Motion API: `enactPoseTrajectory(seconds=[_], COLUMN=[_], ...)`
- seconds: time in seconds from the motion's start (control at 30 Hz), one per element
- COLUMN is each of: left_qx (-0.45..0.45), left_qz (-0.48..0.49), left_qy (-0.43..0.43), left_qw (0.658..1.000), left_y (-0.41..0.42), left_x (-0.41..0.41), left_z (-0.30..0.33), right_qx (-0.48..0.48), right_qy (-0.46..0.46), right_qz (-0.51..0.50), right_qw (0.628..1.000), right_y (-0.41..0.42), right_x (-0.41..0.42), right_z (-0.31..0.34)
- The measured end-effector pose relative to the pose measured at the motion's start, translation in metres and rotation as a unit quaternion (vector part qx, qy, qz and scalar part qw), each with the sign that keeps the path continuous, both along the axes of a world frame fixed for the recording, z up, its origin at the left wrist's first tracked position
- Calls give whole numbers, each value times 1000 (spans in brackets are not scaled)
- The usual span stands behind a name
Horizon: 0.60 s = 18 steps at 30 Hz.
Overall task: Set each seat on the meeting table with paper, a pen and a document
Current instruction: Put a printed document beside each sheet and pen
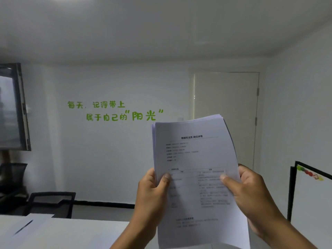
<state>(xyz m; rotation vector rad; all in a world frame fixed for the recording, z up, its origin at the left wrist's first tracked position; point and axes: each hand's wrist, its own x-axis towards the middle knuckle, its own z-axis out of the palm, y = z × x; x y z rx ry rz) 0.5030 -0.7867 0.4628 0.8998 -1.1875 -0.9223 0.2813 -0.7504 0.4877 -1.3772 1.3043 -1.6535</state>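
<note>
I hold a stack of printed documents [195, 159] upright in front of me, with several white sheets fanned slightly at the top. My left hand [151, 193] grips the stack's left edge, thumb on the front page. My right hand [251, 193] grips the right edge the same way. Low on the left lies the white meeting table [80, 232]. On it, at the near left, a blank sheet of paper [34, 220] lies with a dark pen [24, 227] on top.
A black office chair [52, 203] stands behind the table at the left. A dark screen [12, 106] hangs on the left wall. A whiteboard [310, 194] with coloured magnets stands at the right. A closed white door [226, 119] is straight ahead.
</note>
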Motion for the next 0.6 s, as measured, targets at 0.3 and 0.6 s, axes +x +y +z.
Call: enactPoseTrajectory(seconds=[0.3,0.6], left_qx=[5,78], left_qz=[78,166], left_qy=[-11,17], left_qw=[997,983], left_y=[-129,-222], left_x=[-39,-35], left_z=[-10,-56], right_qx=[-7,74], right_qy=[-8,-4], right_qz=[75,175], right_qw=[997,982], right_y=[-159,-306], right_x=[-45,-37], right_z=[-15,-60])
